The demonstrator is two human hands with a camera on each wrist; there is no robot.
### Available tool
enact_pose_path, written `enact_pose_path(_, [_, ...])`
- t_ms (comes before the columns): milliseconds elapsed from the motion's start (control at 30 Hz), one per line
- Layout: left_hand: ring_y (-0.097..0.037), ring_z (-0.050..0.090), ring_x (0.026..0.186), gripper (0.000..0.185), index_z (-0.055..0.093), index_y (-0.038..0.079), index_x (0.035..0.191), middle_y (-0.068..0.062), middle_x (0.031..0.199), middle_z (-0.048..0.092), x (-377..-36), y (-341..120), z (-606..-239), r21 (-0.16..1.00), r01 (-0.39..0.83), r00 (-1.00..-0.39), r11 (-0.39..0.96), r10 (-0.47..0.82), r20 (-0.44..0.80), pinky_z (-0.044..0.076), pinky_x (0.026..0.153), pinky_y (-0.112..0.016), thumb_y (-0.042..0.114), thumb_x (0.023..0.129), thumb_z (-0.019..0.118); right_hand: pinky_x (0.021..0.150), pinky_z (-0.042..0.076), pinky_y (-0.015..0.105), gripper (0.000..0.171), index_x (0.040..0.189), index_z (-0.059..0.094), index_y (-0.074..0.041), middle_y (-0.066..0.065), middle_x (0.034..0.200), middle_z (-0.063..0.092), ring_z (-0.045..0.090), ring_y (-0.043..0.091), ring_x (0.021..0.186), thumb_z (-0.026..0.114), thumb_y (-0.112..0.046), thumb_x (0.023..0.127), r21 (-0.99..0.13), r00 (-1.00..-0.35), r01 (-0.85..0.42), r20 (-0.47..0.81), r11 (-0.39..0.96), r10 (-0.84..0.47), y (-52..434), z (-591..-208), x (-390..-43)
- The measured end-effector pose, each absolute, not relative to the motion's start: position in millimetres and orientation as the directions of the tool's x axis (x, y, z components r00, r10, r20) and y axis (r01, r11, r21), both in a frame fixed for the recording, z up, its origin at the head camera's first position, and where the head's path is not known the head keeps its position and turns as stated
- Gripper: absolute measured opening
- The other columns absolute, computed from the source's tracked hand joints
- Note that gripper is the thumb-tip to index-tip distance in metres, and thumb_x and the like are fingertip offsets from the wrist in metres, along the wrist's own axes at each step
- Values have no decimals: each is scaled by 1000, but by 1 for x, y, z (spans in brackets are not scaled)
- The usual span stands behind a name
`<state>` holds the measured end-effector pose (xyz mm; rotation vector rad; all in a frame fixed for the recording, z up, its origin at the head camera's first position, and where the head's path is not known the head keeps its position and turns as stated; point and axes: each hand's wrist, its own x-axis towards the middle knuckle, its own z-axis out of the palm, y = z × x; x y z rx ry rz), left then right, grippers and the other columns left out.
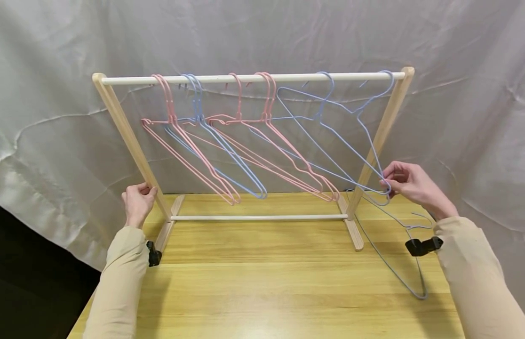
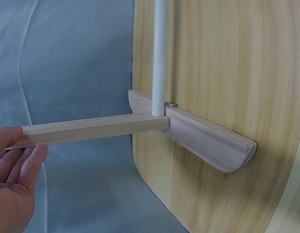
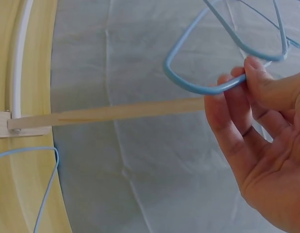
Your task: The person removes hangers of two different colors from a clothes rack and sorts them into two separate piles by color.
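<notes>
My left hand (image 1: 138, 202) pinches the left wooden post (image 2: 87, 131) of a clothes rack between thumb and fingers, partway up. On the right, my right hand (image 1: 410, 184) pinches the lower corner of a blue wire hanger (image 3: 189, 87), just outside the right post (image 1: 385, 120). A second blue corner (image 3: 274, 56) lies right by the thumb in the right wrist view. Two blue hangers hang on the right part of the white top rod (image 1: 288, 77), one hook close to the right post. Farther left on that rod hang pink hangers (image 1: 266, 120) and a pair of blue hangers (image 1: 196, 99).
Another blue hanger (image 1: 389, 268) leans or lies at the right side of the table (image 1: 254, 278), partly under my right wrist. A white lower bar (image 1: 258, 217) joins the rack's wooden feet (image 1: 351, 230). Grey curtain (image 1: 262, 33) hangs behind.
</notes>
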<state>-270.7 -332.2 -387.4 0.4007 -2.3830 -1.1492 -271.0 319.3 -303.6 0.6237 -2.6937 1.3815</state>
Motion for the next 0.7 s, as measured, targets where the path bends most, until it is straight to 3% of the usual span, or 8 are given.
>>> enact_pose_path(433, [-42, 42, 129, 34, 67, -11, 121, -32, 117, 65, -269, -331, -387, 784, -57, -855, 618, -435, 281, 22, 103, -53, 13, 98, 58, 61, 59, 28, 8, 96, 55, 6, -13, 74, 68, 68, 8, 63, 63, 5, 94, -795, -933, -353, 261, 493, -247, 305, -306, -268])
enact_pose_path(700, [-42, 42, 126, 33, 68, -11, 120, -31, 115, 66, -270, -332, -388, 784, -50, -850, 619, -438, 291, 23, 100, -52, 12, 98, 59, 59, 57, 22, 6, 95, 56, 3, -16, 71, 69, 68, 6, 63, 62, 5, 94, -788, -933, -358, 283, 501, -223, 302, -305, -269])
